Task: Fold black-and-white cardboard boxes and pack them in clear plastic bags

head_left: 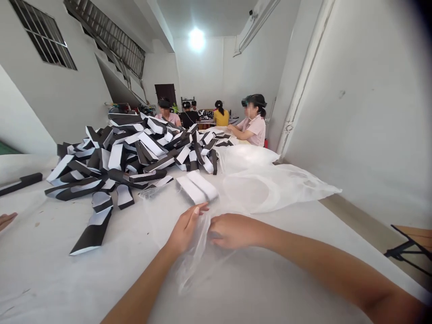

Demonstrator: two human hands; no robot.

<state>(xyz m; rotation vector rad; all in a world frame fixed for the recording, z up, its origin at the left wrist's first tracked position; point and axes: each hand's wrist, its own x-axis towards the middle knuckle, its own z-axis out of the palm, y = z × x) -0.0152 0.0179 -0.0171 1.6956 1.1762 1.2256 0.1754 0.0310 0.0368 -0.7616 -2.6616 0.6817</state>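
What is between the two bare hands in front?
In the head view, a crumpled fold of clear plastic lies between the left hand and the right hand.

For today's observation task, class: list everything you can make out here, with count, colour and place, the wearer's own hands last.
Folded pieces: too many to count, black and white, mostly heaped left of middle
White strips: two, white, just beyond the hands
Plastic bag: one, clear, at the hands
Other bags: count unclear, translucent, right of the strips
Table: one, whitish, underneath
Co-workers: at least four, pink, black and yellow tops, farther back
Another person's hand: one, bare, left edge
Ceiling light: one, white, top middle
Staircase: one, grey, upper left
Barred window: one, dark, upper left
Left hand: one, bare, touching bag
Right hand: one, bare, curled on bag
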